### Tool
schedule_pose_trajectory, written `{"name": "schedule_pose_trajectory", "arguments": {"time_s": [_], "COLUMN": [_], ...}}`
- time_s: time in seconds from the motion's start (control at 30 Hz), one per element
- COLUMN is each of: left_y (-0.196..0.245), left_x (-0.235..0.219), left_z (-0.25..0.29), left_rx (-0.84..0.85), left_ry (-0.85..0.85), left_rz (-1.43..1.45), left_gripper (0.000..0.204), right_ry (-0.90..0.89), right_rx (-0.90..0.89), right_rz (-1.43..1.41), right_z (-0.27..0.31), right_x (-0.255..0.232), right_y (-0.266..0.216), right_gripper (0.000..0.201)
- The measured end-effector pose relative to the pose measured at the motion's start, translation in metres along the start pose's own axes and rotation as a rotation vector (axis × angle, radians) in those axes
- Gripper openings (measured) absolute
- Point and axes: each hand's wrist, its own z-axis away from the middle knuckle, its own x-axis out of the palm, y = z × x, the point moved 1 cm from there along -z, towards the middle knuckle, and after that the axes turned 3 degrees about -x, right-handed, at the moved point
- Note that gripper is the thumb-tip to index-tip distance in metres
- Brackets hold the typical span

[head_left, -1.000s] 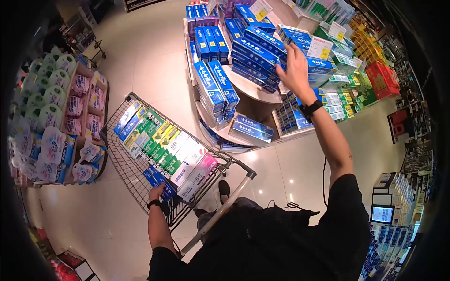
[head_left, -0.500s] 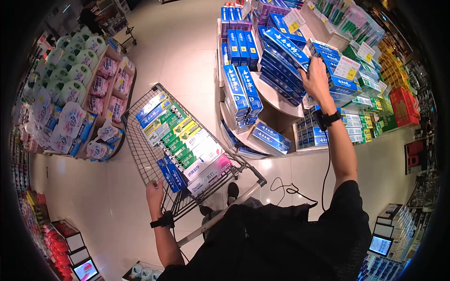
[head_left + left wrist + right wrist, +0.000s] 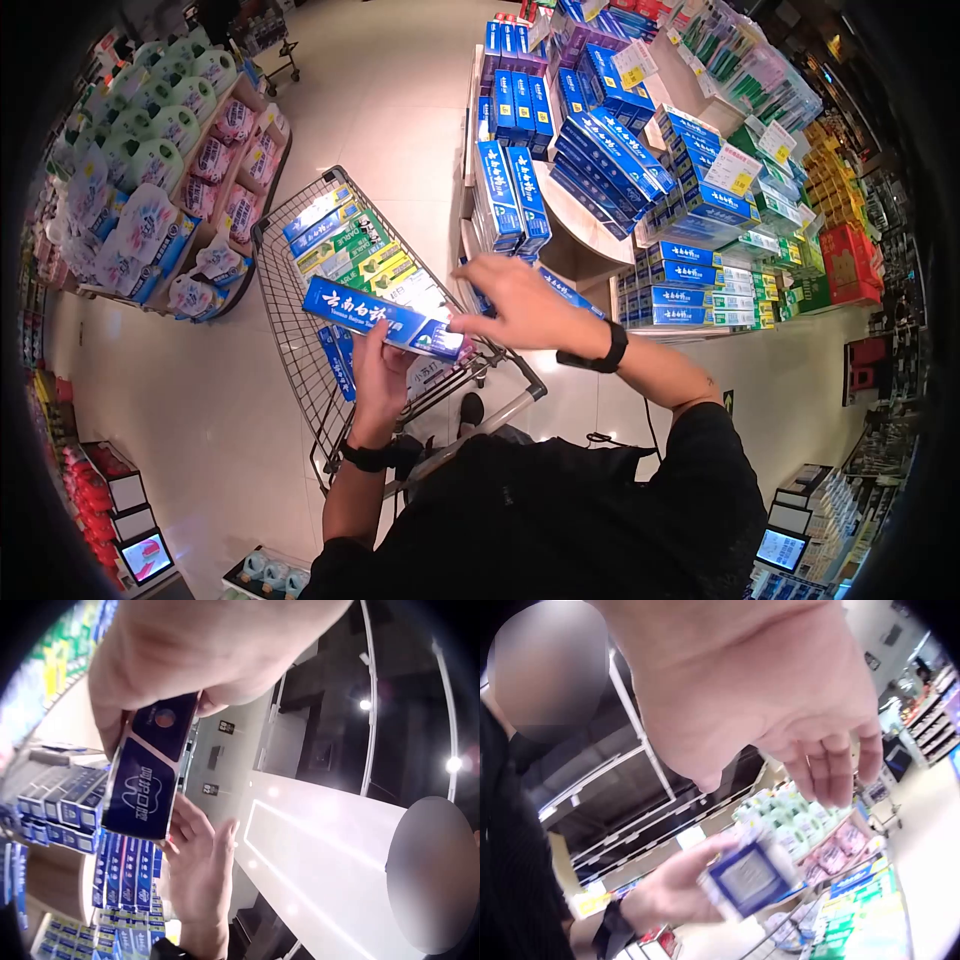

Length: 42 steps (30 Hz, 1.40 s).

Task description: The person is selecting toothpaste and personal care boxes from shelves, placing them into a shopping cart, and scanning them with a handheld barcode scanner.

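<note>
A blue toothpaste box (image 3: 350, 310) with white lettering lies across my left hand (image 3: 378, 375), which grips it from below over the cart. Its long face is turned up in the head view, and the left wrist view shows another printed face of the box (image 3: 146, 780). My right hand (image 3: 530, 305) is beside the box's right end, fingers stretched out and holding nothing. Seen from the right wrist, that hand (image 3: 757, 705) hangs above the box's square end (image 3: 748, 879), apart from it. Two more blue boxes (image 3: 335, 362) stand in the cart under my left hand.
The wire shopping cart (image 3: 285, 330) carries rows of green, yellow and white toothpaste boxes (image 3: 370, 250). To the right stands a round display (image 3: 575, 220) with stacked blue boxes (image 3: 610, 165). Detergent bottles (image 3: 160, 130) fill a stand at left. A black cable (image 3: 610, 438) hangs near my waist.
My right hand has come from the display stack down to the cart. My left hand, earlier at the blue boxes in the cart, has risen and now holds a blue toothpaste box.
</note>
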Motion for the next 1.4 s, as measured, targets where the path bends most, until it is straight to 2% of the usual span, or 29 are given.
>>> {"name": "schedule_pose_trajectory", "arguments": {"time_s": [0.1,0.13,0.17,0.2,0.23,0.27,0.3,0.33,0.37,0.43,0.47,0.5,0.6,0.67,0.8,0.83,0.87,0.93,0.97,1.0,1.03,1.07,1.13,1.17,1.2,1.27,1.3,1.33,1.4], "left_y": [-0.001,0.003,0.01,0.017,0.019,0.021,0.019,0.024,0.033,0.051,0.052,0.049,0.037,0.02,-0.018,-0.029,-0.035,-0.052,-0.065,-0.077,-0.084,-0.084,-0.067,-0.052,-0.036,-0.013,-0.024,-0.039,-0.066], "left_x": [-0.063,-0.075,-0.087,-0.101,-0.124,-0.146,-0.165,-0.17,-0.188,-0.188,-0.182,-0.184,-0.23,-0.262,-0.304,-0.316,-0.321,-0.337,-0.354,-0.371,-0.377,-0.377,-0.365,-0.346,-0.333,-0.327,-0.365,-0.386,-0.425], "left_z": [0.004,0.01,0.029,0.047,0.052,0.083,0.096,0.1,0.081,0.064,0.042,0.036,0.002,-0.029,-0.072,-0.083,-0.089,-0.101,-0.11,-0.118,-0.115,-0.119,-0.123,-0.118,-0.114,-0.104,-0.118,-0.134,-0.157], "left_rx": [-0.048,-0.05,-0.067,-0.087,-0.088,-0.112,-0.09,-0.077,-0.121,-0.129,-0.201,-0.221,-0.365,-0.402,-0.36,-0.372,-0.384,-0.411,-0.409,-0.407,-0.367,-0.375,-0.321,-0.302,-0.309,-0.284,-0.258,-0.26,-0.285], "left_ry": [0.063,0.089,0.146,0.203,0.22,0.259,0.359,0.413,0.438,0.524,0.409,0.469,0.5,0.452,0.446,0.472,0.498,0.505,0.507,0.508,0.441,0.437,0.594,0.543,0.54,0.539,0.515,0.513,0.648], "left_rz": [0.065,0.063,0.042,0.023,0.001,-0.061,-0.143,-0.229,-0.318,-0.512,-0.544,-0.549,-0.622,-0.501,-0.482,-0.452,-0.422,-0.412,-0.496,-0.58,-0.363,-0.361,-0.313,-0.17,-0.173,-0.213,-0.351,-0.35,-0.776], "left_gripper": [0.043,0.043,0.045,0.046,0.048,0.046,0.044,0.042,0.041,0.043,0.046,0.047,0.031,0.023,0.015,0.015,0.015,0.017,0.018,0.02,0.02,0.02,0.019,0.019,0.019,0.018,0.019,0.019,0.029], "right_ry": [0.33,0.368,0.357,0.254,0.153,0.037,0.042,0.052,0.093,0.179,0.238,0.256,0.307,0.305,0.352,0.336,0.332,0.463,0.472,0.468,0.469,0.47,0.452,0.439,0.414,0.375,0.354,0.344,0.29], "right_rx": [0.21,0.324,0.441,0.589,0.749,0.785,0.694,0.586,0.64,0.58,0.574,0.541,0.669,0.701,0.739,0.808,0.808,0.542,0.504,0.51,0.487,0.465,0.497,0.515,0.511,0.466,0.499,0.5,0.51], "right_rz": [0.578,0.709,0.834,0.828,0.774,0.632,0.49,0.531,0.492,0.57,0.605,0.63,0.679,0.665,0.724,0.7,0.703,0.612,0.445,0.45,0.392,0.334,0.273,0.124,0.128,0.135,0.013,0.001,-0.029], "right_z": [-0.01,-0.007,-0.003,0.003,0.012,0.023,0.047,0.063,0.077,0.086,0.111,0.117,0.112,0.116,0.129,0.118,0.124,0.135,0.142,0.144,0.143,0.141,0.138,0.138,0.131,0.119,0.111,0.107,0.096], "right_x": [-0.082,-0.109,-0.118,-0.126,-0.138,-0.131,-0.127,-0.134,-0.154,-0.181,-0.208,-0.211,-0.202,-0.199,-0.203,-0.201,-0.203,-0.206,-0.203,-0.198,-0.191,-0.182,-0.162,-0.152,-0.141,-0.114,-0.099,-0.085,-0.06], "right_y": [0.088,0.13,0.177,0.221,0.241,0.276,0.338,0.365,0.371,0.384,0.376,0.39,0.372,0.355,0.332,0.287,0.285,0.267,0.258,0.235,0.205,0.174,0.118,0.097,0.075,0.042,0.025,0.015,-0.001], "right_gripper": [0.062,0.073,0.089,0.11,0.123,0.13,0.13,0.129,0.126,0.12,0.116,0.113,0.11,0.11,0.109,0.108,0.108,0.102,0.095,0.095,0.092,0.089,0.087,0.087,0.089,0.093,0.098,0.1,0.1]}}
